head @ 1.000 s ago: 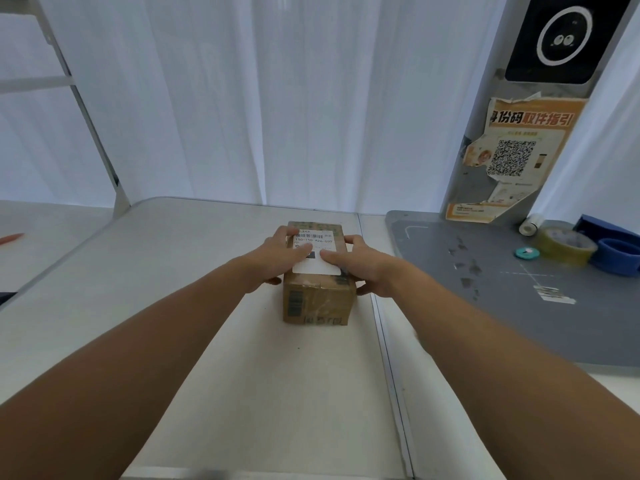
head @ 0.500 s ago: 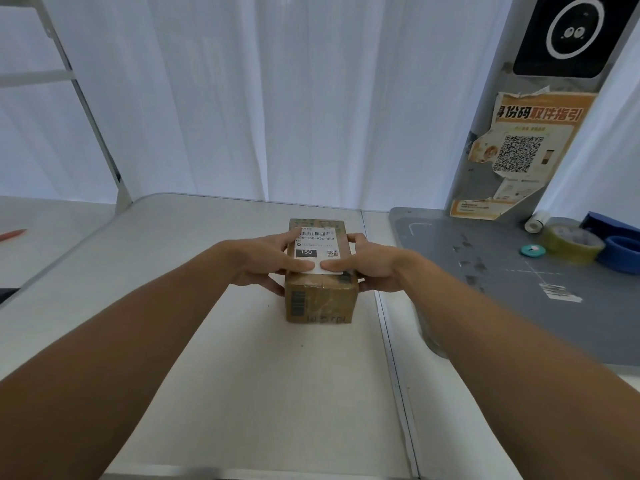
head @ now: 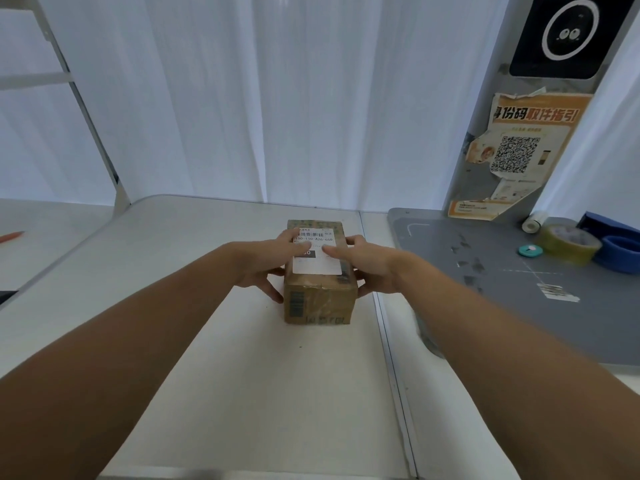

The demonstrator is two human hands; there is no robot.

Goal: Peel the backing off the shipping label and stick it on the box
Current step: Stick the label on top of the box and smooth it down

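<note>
**Both hands flatten the label on the box top**

The box (head: 320, 299) sits mid-table (head: 207, 375), its long axis running straight away from the person. The shipping label (head: 317, 265) lies flat on its top along the same axis, barcode at the far end (the print reads upright to the wearer). The left hand (head: 266, 263) and right hand (head: 369, 266) flank the box, fingers straight, their tips pressing the label's middle, gripping nothing. Half a second ago the fingertips met at the label's near end; now they sit farther up, partly covering the black block.
</note>
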